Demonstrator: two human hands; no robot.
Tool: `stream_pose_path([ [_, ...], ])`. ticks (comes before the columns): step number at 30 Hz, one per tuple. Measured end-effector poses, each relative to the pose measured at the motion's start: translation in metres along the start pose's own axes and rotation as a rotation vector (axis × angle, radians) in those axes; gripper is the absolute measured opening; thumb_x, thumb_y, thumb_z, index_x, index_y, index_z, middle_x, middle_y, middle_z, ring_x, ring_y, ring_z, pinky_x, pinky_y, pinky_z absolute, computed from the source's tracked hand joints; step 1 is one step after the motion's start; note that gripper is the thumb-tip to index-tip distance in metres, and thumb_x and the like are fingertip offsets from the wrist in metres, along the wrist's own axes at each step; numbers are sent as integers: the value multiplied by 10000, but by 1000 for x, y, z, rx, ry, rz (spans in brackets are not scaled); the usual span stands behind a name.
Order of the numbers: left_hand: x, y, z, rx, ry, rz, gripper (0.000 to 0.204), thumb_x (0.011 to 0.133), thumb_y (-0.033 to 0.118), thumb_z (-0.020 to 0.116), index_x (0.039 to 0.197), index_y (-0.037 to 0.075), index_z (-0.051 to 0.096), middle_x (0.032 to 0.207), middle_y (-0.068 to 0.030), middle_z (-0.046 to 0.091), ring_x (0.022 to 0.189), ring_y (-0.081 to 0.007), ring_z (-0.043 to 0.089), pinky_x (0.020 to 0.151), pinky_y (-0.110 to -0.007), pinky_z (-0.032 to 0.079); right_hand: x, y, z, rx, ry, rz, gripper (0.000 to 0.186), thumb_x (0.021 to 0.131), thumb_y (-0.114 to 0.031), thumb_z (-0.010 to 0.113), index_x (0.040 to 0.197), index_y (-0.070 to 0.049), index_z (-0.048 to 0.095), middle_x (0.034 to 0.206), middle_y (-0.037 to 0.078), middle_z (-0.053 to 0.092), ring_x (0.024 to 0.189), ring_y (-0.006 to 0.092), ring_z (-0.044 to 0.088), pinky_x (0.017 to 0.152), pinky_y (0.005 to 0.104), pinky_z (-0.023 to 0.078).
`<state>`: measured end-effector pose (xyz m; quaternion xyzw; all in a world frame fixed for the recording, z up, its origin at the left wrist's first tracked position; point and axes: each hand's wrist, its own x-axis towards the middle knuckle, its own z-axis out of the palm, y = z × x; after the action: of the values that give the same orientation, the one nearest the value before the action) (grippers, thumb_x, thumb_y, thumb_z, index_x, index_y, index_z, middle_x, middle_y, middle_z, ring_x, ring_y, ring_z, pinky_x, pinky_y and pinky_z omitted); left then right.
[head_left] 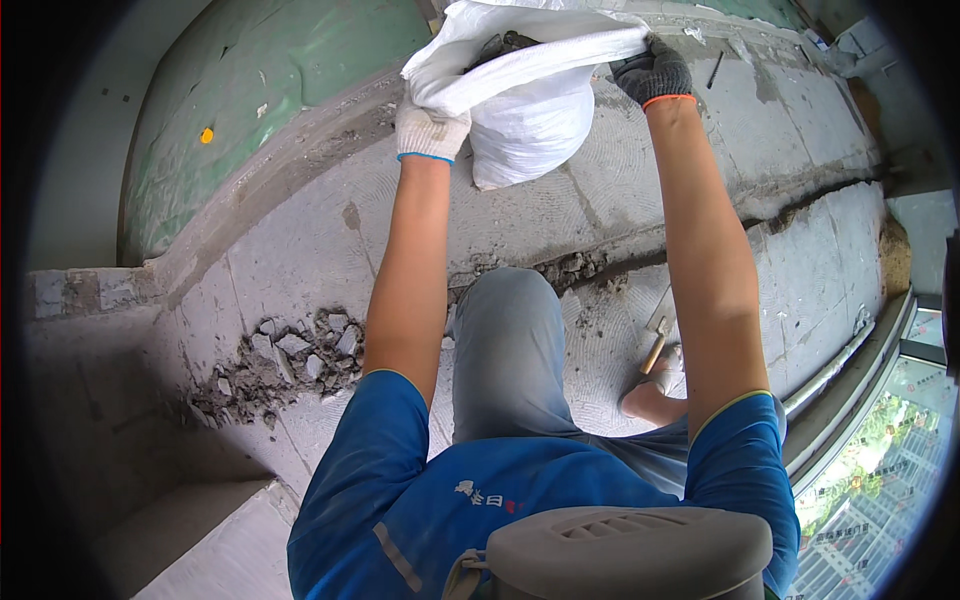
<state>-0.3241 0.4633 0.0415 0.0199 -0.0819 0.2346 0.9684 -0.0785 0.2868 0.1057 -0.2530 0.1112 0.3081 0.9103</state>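
Observation:
A white woven sack (540,120) stands on the floor ahead of me with its mouth spread wide. Dark rubble (505,45) shows inside the opening. My left hand (430,130), in a white knit glove with a blue cuff, grips the left side of the sack's folded rim. On the other side, my right hand (655,75), in a dark grey glove with an orange cuff, holds the right end of the rim. Both arms reach forward, and the fingers are partly hidden by the fabric.
Broken tile and mortar rubble (290,355) lies in a heap at the left. A narrow groove (640,260) with debris crosses the floor. A trowel (656,345) lies near my foot, and a dark rod (716,70) lies beyond my right hand. Green sheeting (290,90) covers the far left; a window (890,470) is at right.

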Motion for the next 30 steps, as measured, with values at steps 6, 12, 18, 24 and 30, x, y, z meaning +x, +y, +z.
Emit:
stream_pose_path([
  [6,1,-7,16,320,182,118,332,888,262,478,1140,57,544,1135,-120,596,1087,-268,545,912,-421,448,2,-2,-31,-163,-277,18,397,933,-355,371,1175,-75,517,1167,141,578,1113,278,513,979,430,406],
  [12,17,22,66,1615,706,778,525,795,415,609,1121,8,549,1148,-167,557,1015,-295,561,887,-404,434,16,-79,-39,-1328,197,-803,509,853,-447,588,1121,-16,554,1036,144,632,913,308,606,785,394,490],
  [18,70,9,112,2921,530,318,666,755,567,550,1171,46,577,1163,-206,585,1043,-339,575,897,-410,433,-102,-41,71,-1817,-515,-807,567,774,-449,610,1178,-54,571,1198,203,549,1136,342,507,937,412,420],
  [24,129,44,38,2615,303,-92,544,829,489,511,1060,14,641,1087,-186,632,985,-324,607,861,-395,452,41,-49,42,-2347,161,-737,368,798,-346,569,953,-27,666,990,195,640,947,367,596,844,408,459],
  [30,126,165,27,1996,691,138,515,846,442,539,1060,-17,627,1076,-211,623,973,-293,606,850,-367,462,11,-22,65,-1654,-41,-713,356,795,-319,584,942,-1,646,987,208,642,948,340,606,816,394,455],
])
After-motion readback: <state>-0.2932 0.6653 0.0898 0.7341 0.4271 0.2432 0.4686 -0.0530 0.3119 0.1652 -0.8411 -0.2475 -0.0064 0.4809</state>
